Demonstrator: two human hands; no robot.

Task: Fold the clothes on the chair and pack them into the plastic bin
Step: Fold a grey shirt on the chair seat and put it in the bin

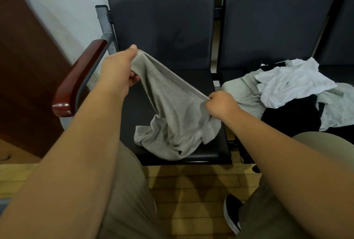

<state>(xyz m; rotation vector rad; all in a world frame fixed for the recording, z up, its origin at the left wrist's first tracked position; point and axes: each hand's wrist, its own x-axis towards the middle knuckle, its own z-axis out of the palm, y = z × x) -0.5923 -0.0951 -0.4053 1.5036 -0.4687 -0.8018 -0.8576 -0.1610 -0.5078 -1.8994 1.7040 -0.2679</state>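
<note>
A: What are the hands doing?

B: The left hand (116, 70) has its fingers curled round one end of a hemmed edge of a grey garment (172, 116), raised above the seat. The right hand (220, 104) pinches the other end of that edge, lower and nearer the next seat. The edge is pulled taut between them.

A: And the rest of the garment?

B: It hangs down and bunches, crumpled, on the dark chair seat (132, 116), near its front edge. It may be a shirt or a pair of shorts; crumpled like this, I can't tell which.

A: Anything folded?

B: Nothing that I can see. On the neighbouring seat there is a loose pile of clothes (249, 93): a white garment (293, 83) on top, a black one (287, 116) under it, and more grey cloth around them.

A: The plastic bin?

B: Not in view. So I'd judge the task barely begun: the first piece is only being spread for folding, the pile waits, and all the packing is left.

A: What's around?

B: A wooden armrest (76, 79) at the left, and a wood floor (191, 190) below.
</note>
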